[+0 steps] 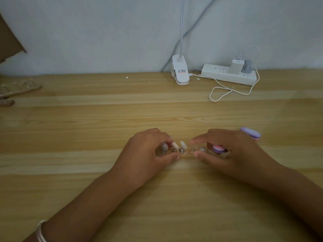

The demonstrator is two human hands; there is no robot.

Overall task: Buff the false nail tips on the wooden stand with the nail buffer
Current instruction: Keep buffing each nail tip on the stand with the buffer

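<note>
L hand grip pinches stand end; R hand grip holds buffer, beside tips.

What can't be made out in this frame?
Head view.
The wooden stand: both ends covered by the left hand and right hand.
The nail buffer: middle hidden inside the right hand.
The rack at the left edge: cut off, blurred.

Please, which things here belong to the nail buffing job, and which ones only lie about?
For the job: wooden stand, nail tips, nail buffer, left hand and right hand.

Lying about: clip lamp, power strip, white cable, second stand, cardboard.
</note>
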